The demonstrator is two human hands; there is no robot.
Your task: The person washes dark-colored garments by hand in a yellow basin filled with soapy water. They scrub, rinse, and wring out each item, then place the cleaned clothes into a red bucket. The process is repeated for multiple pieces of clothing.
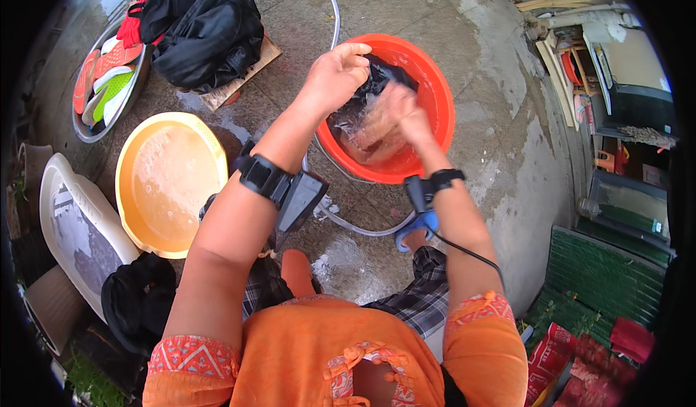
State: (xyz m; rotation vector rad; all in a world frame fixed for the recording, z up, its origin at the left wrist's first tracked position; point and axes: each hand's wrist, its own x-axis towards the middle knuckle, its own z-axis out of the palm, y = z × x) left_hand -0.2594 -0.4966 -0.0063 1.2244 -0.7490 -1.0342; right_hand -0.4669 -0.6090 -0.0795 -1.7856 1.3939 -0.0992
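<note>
A red plastic basin (pixel 444 114) stands on the wet ground in front of me, with water in it. Dark wet cloth (pixel 389 75) lies partly under the water. Over the basin's far left rim, my left hand (pixel 340 75) is bent at the wrist, its fingers pinched at the edge of this cloth. My right hand (pixel 402 110) is above the water in the basin's middle, blurred by motion. Whether its fingers hold any cloth cannot be made out. Each forearm wears a black strapped device.
Left of me stands a yellow basin (pixel 217 140) of cloudy water beside a white washboard tub (pixel 54 189). Black clothes (pixel 212 37) are heaped on a board, near a metal basin (pixel 142 75) of shoe insoles. A clear hose (pixel 370 229) curves around the red basin.
</note>
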